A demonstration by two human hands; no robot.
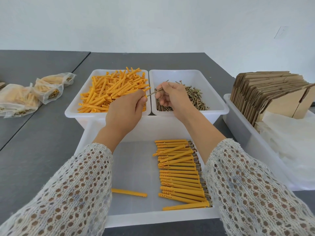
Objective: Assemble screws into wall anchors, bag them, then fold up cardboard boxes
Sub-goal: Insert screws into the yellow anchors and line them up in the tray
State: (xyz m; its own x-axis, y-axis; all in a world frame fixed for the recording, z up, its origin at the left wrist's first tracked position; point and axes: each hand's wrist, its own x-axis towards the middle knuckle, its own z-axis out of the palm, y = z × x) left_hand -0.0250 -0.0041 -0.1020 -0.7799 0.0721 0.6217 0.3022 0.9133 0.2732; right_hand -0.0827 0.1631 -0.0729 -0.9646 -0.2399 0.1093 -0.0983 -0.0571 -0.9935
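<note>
Still mid-assembly
Your left hand (125,108) pinches an anchor (146,96), right hand (172,96) grips a screw (153,92); bags (34,92) upper left are filled, boxes (265,92) right are still flat.

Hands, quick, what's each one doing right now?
Left hand: holds a yellow anchor.
Right hand: pinches a screw, tip at the anchor's opening.

Matt orange plastic anchors (112,90); dull brassy metal screws (194,97). Smooth white plastic bins (187,74). Rough brown cardboard (265,89), matt grey table (42,150).
</note>
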